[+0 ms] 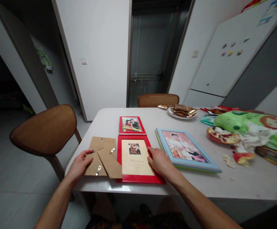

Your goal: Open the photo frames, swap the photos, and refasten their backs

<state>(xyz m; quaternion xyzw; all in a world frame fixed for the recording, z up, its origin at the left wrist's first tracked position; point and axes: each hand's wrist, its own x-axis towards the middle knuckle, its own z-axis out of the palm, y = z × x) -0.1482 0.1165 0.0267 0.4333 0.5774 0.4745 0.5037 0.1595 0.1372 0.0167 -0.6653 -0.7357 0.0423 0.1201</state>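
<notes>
A brown picture-frame backing board (105,160) with metal turn clips and a folding stand flap lies on the table, overlapping the left edge of a red picture frame (139,178). My left hand (81,163) is at the board's left edge, fingers curled and thumb on top near a clip. Inside the red frame is a cream paper insert (133,167) with a small printed photo. The fingers of my right hand (161,161) are bent over the right side of this frame, touching the insert's edge. Behind it lies a smaller red frame (131,125) holding a couple's photo.
To the right, a light blue frame (193,149) is stacked on a green one. Further right are pomegranate pieces (224,136), crumpled tissue (249,140) and a green package (233,121). A plate (185,117) of wrapped snacks stands behind. Wooden chairs (45,130) flank the table.
</notes>
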